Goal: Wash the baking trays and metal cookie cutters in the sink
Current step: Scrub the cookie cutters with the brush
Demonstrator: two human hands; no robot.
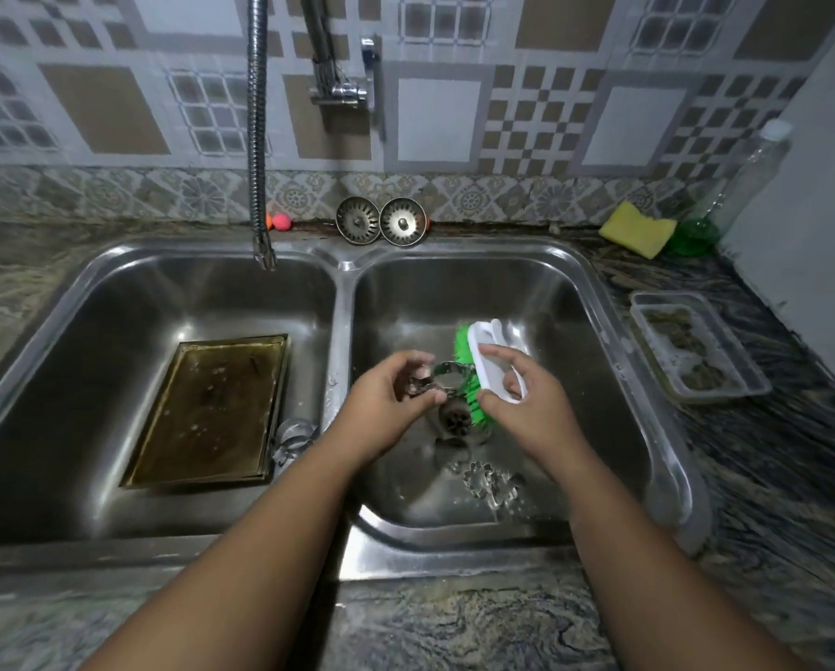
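- Baking tray (212, 409): flat in left basin, wet. Stiff, probably slippery; take it by a raised rim. Basin walls sit close.
- Loose cutter (293, 440): just right of the tray, by the divider.
- Left hand (386, 404): grip pinching round cutter (449, 372) over right basin's drain. Light, thin-edged; hold by the band.
- Right hand (531, 409): grip curled round scrub brush (490, 365), bristles against the cutter.
- Flower cutter (490, 481): near side of the right basin, open room around it.

Over the right basin of a steel double sink (342, 302), the left hand (386, 404) pinches a metal cookie cutter (442, 375) while the right hand (526, 399) grips a white brush (483, 365), its green bristles touching the cutter. A baking tray (212, 409) lies in the left basin.
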